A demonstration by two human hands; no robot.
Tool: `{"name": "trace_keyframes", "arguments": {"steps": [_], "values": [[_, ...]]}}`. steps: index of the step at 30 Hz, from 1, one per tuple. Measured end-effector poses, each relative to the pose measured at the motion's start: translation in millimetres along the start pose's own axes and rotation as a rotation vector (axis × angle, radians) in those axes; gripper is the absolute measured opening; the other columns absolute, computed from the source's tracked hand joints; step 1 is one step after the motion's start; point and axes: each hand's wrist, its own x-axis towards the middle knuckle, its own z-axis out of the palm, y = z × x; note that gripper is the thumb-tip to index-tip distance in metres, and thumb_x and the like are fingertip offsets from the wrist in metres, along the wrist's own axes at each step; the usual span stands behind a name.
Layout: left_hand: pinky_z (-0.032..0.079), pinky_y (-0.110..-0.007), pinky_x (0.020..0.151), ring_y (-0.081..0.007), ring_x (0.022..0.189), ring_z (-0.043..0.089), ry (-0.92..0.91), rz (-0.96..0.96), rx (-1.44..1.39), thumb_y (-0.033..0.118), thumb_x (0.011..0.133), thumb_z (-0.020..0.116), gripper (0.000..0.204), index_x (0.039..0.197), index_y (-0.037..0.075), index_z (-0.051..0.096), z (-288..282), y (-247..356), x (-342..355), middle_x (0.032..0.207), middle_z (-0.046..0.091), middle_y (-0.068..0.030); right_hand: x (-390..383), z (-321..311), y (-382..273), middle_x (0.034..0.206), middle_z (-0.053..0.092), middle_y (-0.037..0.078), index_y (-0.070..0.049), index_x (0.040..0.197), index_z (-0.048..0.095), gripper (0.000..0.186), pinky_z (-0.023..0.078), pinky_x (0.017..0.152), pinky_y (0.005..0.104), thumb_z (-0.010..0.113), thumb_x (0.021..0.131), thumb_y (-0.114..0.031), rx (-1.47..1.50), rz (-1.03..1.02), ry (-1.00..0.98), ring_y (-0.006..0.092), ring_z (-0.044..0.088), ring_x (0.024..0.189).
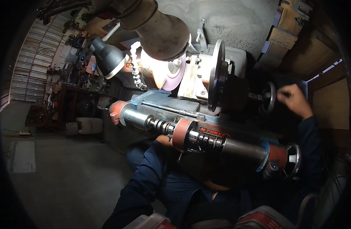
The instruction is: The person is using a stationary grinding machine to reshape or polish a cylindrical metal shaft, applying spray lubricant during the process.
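My left hand (165,140) is at the near side of a steel shaft with several ridges (163,125), just left of a red ring-shaped collar (181,134). Its fingers are mostly hidden behind the shaft and collar, so their grip does not show. Out to the right, my right hand (296,100) is curled beside the rim of a handwheel (271,98). Those fingers are closed, and what lies inside them is too dark to make out. Behind the shaft stand a pinkish grinding wheel (176,78) and a large steel disc (217,76).
A black work lamp (108,57) and a white segmented hose (135,68) hang by the grinding wheel. Overhead is a thick brown machine arm (160,34). Red end housings (276,156) hold the shaft, with a second handwheel (294,160) at right. Cluttered shelves line the left.
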Motion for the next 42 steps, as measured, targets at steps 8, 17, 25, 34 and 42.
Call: {"name": "trace_keyframes", "arguments": {"steps": [8, 17, 25, 34, 42], "values": [[0.044, -0.035, 0.096, -0.0207, 0.114, 0.055, -0.027, 0.032, -0.018, 0.015, 0.073, 0.082, 0.062, 0.127, 0.008, 0.053, 1, -4, 4, 0.122, 0.059, -0.0073, 7, 5, 14, 0.069, 0.067, 0.01, 0.005, 0.096, 0.071, 0.018, 0.047, 0.064, 0.0307, 0.066, 0.085, -0.008, 0.056, -0.022, 0.134, 0.0112, 0.057, 0.063], [0.043, -0.035, 0.1, -0.0194, 0.119, 0.053, 0.016, 0.168, -0.007, 0.015, 0.073, 0.083, 0.069, 0.134, 0.007, 0.05, 10, -8, -6, 0.128, 0.057, -0.0068, 31, 44, 76, 0.082, 0.069, 0.022, 0.003, 0.089, 0.068, 0.015, 0.051, 0.074, 0.038, 0.062, 0.077, -0.004, -0.181, 0.082, -0.228, 0.0277, 0.068, 0.078], [0.044, -0.035, 0.099, -0.0186, 0.116, 0.054, -0.025, 0.032, -0.035, 0.015, 0.072, 0.085, 0.07, 0.133, 0.007, 0.051, 4, -17, -6, 0.127, 0.058, -0.0063, 22, 23, 10, 0.079, 0.069, 0.019, 0.006, 0.089, 0.068, 0.012, 0.05, 0.071, 0.033, 0.06, 0.08, 0.003, -0.204, -0.087, 0.245, 0.0266, 0.067, 0.075], [0.045, -0.035, 0.097, -0.0184, 0.114, 0.055, -0.041, -0.025, -0.02, 0.016, 0.072, 0.085, 0.067, 0.131, 0.007, 0.053, 2, -3, -6, 0.125, 0.059, -0.0064, -8, -6, -52, 0.079, 0.07, 0.013, 0.004, 0.093, 0.069, 0.021, 0.051, 0.072, 0.0341, 0.07, 0.081, -0.013, -0.206, 0.18, -0.527, 0.0222, 0.067, 0.076], [0.046, -0.034, 0.096, -0.0183, 0.112, 0.056, -0.036, -0.036, 0.007, 0.017, 0.072, 0.085, 0.065, 0.128, 0.007, 0.054, 8, 5, -2, 0.123, 0.06, -0.0065, 33, 13, 40, 0.082, 0.069, 0.02, 0.004, 0.1, 0.07, 0.021, 0.049, 0.073, 0.034, 0.057, 0.083, 0.003, -0.09, 0.026, -0.013, 0.0236, 0.066, 0.074]]}}
